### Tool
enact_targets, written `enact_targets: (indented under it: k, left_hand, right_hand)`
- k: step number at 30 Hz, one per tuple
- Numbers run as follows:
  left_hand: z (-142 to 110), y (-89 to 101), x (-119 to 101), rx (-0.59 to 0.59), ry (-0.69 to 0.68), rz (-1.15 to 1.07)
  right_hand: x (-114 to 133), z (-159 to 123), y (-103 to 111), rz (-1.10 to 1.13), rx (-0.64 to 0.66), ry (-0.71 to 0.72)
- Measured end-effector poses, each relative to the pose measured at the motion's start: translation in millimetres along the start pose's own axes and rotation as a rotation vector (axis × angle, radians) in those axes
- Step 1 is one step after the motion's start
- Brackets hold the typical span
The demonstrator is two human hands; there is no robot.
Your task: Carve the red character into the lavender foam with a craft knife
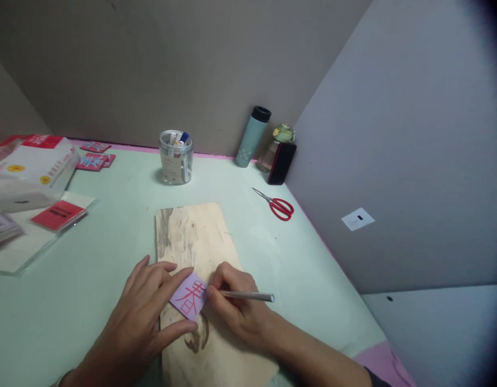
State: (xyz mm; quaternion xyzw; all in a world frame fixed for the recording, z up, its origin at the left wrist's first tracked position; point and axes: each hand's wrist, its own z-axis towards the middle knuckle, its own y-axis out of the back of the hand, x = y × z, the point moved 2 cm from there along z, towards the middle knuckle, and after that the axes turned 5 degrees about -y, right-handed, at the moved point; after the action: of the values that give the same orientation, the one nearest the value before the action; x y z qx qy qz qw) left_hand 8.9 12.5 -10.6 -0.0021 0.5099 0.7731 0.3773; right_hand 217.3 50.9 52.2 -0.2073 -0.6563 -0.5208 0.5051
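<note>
A small purple square (186, 305) with a red Chinese character on it lies on a wooden board (192, 231). My left hand (145, 301) steadies the square by its edges, index finger at the top and thumb at the bottom. In my right hand (236, 301) is a slim silver pen-shaped tool (252, 295), gripped like a pen. Its working tip is hidden behind my fingers at the square's right edge, so I cannot tell whether it is a pen or a craft knife. Dark stains mark the board below the square.
Red-handled scissors (280, 208) lie right of the board. Behind stand a clear tub of pens (176, 158), a teal flask (252, 137), a green-lidded bottle (268, 156) and a phone (282, 164). At left are a white-and-red bag (34, 166), red cut pieces (93, 161) and a red packet (58, 215).
</note>
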Motion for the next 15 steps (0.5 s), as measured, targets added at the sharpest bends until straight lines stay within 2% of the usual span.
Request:
enact_targets:
  k: [4, 9, 15]
  left_hand:
    - [0.4, -0.5, 0.0, -0.019, 0.013, -0.007]
    - [0.9, 1.1, -2.5, 0.001, 0.032, 0.023]
    - [7.0, 2.1, -13.2, -0.041, 0.021, 0.081]
  right_hand:
    - [-2.0, 0.0, -1.8, 0.018, -0.017, -0.035]
    - [-1.1, -1.2, -1.3, -0.003, -0.014, 0.000]
    - [-1.3, -1.7, -0.6, -0.004, -0.014, -0.009]
